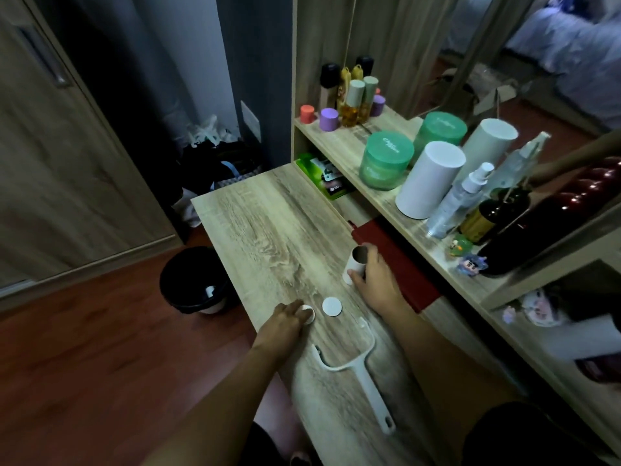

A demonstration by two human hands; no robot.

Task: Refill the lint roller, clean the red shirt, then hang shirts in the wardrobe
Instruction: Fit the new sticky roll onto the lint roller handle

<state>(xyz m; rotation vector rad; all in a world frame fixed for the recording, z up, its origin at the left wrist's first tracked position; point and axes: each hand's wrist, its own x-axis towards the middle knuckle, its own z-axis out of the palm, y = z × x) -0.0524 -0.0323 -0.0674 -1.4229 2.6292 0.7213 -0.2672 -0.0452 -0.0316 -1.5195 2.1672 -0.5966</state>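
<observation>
Right grip was wrapped round a white hollow-cored paper roll, standing it upright on the pale wood-grain table. My read is that it was being steadied so an end piece could go on (spent core or fresh refill, couldn't tell). Left grip had its fingertips bent down onto a small white round end cap, pinching it against the table. A second flat white disc lay just beside the cap, untouched. The white plastic lint roller frame lay flat between the two forearms, cradle empty, handle toward the person (parked within reach for reloading, my guess). So the refill step was in hand, not done. A flat red folded item sat along the table's back edge, partly under the shelf and just behind the right grip (likely the red shirt, couldn't confirm). The wooden shelf unit on the right carried green-lidded jars, tall white cylinders and clear spray bottles, with a mirror above. The floor was red-brown wood, with a black waste bin just off the table's left edge (handy for a dead core). A wood-panel door stood on the left, possibly the wardrobe.
</observation>
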